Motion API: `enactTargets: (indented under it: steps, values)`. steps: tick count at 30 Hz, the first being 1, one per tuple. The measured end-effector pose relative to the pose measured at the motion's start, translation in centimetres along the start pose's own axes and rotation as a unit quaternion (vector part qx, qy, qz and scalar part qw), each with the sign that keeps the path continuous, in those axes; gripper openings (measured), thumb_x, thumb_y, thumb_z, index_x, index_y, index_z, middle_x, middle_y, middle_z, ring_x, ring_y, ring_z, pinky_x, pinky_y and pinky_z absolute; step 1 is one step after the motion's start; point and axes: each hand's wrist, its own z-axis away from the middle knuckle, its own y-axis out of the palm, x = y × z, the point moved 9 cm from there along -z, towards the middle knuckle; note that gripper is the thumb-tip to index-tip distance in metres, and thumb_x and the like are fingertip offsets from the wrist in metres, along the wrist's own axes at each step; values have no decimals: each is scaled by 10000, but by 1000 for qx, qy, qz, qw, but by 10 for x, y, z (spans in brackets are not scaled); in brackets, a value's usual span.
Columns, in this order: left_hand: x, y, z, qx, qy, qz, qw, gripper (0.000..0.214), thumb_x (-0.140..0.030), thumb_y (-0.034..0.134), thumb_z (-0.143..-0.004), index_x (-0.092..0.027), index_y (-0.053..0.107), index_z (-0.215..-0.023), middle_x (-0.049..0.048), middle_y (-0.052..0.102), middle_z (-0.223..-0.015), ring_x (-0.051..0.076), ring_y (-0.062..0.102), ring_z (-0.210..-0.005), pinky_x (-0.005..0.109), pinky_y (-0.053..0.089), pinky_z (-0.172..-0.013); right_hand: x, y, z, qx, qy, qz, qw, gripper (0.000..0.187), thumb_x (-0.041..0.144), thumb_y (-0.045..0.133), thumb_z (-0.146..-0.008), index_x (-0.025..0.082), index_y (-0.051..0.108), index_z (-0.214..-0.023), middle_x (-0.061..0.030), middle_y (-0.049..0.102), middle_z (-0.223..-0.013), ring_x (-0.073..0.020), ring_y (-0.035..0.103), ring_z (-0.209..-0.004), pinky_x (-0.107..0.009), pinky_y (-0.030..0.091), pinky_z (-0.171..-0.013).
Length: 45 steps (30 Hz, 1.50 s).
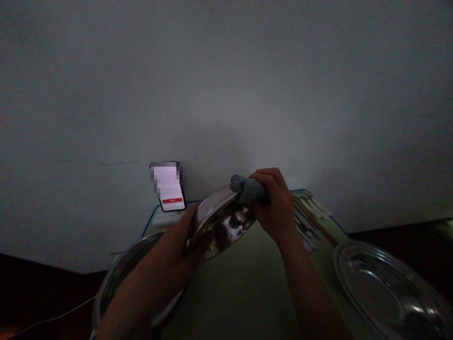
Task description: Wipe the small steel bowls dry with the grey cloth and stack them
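Shiny metal bowl (231, 231) at frame centre, held up off the table and tilted, with rim and reflective surface in view. Left hand (177, 250) just left of centre, curled around the bowl's left edge, firm hold, no visible gap between skin and metal. Some fingers hidden behind the bowl; can't tell exact placement. Right hand (274, 208) right of centre, fingers bunched around a grey cloth (251, 189), checked patch at its left end. Cloth against the upper right rim of the bowl. Can't tell if any right fingertips also touch metal.

Lower left: large metal basin (109, 278), partly covered by the left forearm. Left of centre: phone (170, 189) leaning at the wall, screen lit, red button near the bottom, upper part pixelated. Pale flat item (164, 218) just below the phone; can't tell what.

Right of centre, beyond the right wrist: dark metal cutlery (305, 226), brown sticks (314, 222) and pale-handled utensils (316, 205) laid side by side. Lower right: oval metal tray (375, 293), cut off by the frame edge. Green table (240, 293) with blue edging across lower middle. Plain grey wall (226, 85) filling the upper half. Thin white cable (60, 316) in the lower left corner. Dim light overall.
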Motion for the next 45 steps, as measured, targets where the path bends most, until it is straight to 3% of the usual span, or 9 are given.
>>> enactTargets:
  steps: [4, 8, 12, 15, 17, 22, 27, 37, 45]
  values:
    - [6, -8, -1, -28, 1, 17, 999, 413, -389, 528, -867, -226, 578, -1242, 86, 699, -1136, 267, 645, -1031, 398, 539, -868, -22, 1, 7, -58, 43, -20, 997, 220, 139, 609, -752, 238, 527, -930, -14, 570, -878, -179, 572, -817, -335, 487, -708]
    - [8, -17, -4, -128, 3, 127, 984, 383, -401, 620, -807, -236, 653, -1151, 59, 732, -1067, 293, 642, -1074, 426, 532, -928, -54, 2, 22, -142, 200, -77, 966, 157, 336, 589, -825, 225, 534, -921, -17, 588, -806, -187, 582, -792, -337, 482, -705]
    - [15, -12, -8, -248, -52, 220, 942, 348, -372, 643, -791, -249, 657, -1116, 33, 698, -1182, 275, 571, -1212, 444, 444, -1057, -61, 44, 44, -134, 370, -244, 886, 370, 480, 503, -870, 216, 537, -1127, -89, 639, -1114, -221, 595, -1044, -398, 467, -908]
    - [11, 0, -16, -248, -74, 226, 939, 306, -329, 584, -828, -249, 653, -1116, 31, 669, -1239, 266, 518, -1275, 464, 388, -1104, -55, 85, 60, -79, 464, -367, 802, 464, 530, 522, -844, 213, 527, -1182, -93, 626, -1214, -231, 586, -1114, -412, 456, -959]
    - [7, 5, -20, -228, -70, 236, 942, 361, -323, 587, -826, -254, 621, -1179, 29, 650, -1272, 264, 508, -1286, 468, 406, -1091, -53, 97, 65, -46, 481, -402, 777, 497, 524, 573, -809, 201, 525, -1184, -97, 629, -1220, -233, 591, -1110, -405, 455, -966]
    - [7, 0, -20, -207, -67, 242, 946, 523, -352, 682, -760, -259, 561, -1260, 46, 632, -1296, 289, 477, -1308, 474, 367, -1115, -71, 74, 51, 4, 419, -326, 847, 491, 504, 617, -778, 179, 549, -1139, -105, 649, -1148, -237, 587, -1069, -395, 448, -938]
    - [7, -10, -16, -178, -31, 275, 944, 533, -346, 663, -795, -267, 482, -1290, 52, 610, -1309, 264, 578, -1193, 402, 495, -994, -92, 38, 38, 32, 367, -197, 909, 361, 462, 618, -780, 186, 587, -1011, -50, 654, -946, -198, 581, -835, -348, 463, -767]
    - [3, 22, -15, -40, -48, 165, 984, 525, -471, 556, -871, -286, 429, -1346, 48, 600, -1317, 234, 577, -1170, 401, 449, -1028, -76, -5, 21, -1, 300, -75, 951, 226, 381, 684, -737, 211, 549, -799, 44, 524, -716, -132, 457, -659, -275, 395, -630]
    - [-4, 23, -16, -18, -20, 150, 988, 507, -460, 550, -876, -278, 447, -1337, 52, 637, -1262, 222, 620, -1092, 380, 501, -964, -67, -8, 14, 2, 271, -65, 960, 245, 406, 688, -730, 207, 560, -795, 33, 552, -735, -134, 461, -652, -284, 403, -635]
